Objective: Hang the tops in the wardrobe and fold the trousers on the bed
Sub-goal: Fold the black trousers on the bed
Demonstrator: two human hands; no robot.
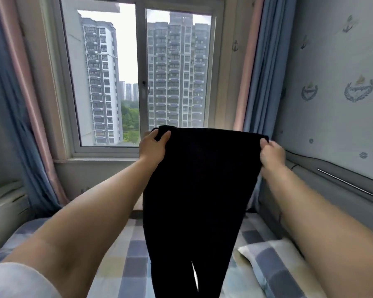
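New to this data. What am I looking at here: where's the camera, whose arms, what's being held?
There is no robot. One wide-angle camera sits on a person's head, looking forward and down, so the two bare arms are theirs. The left hand and right hand each grip a top corner of a pair of black trousers, holding them up so the legs hang toward the bed, which has a checked sheet. A matching pillow lies to the right. Behind is a window with curtains on both sides.
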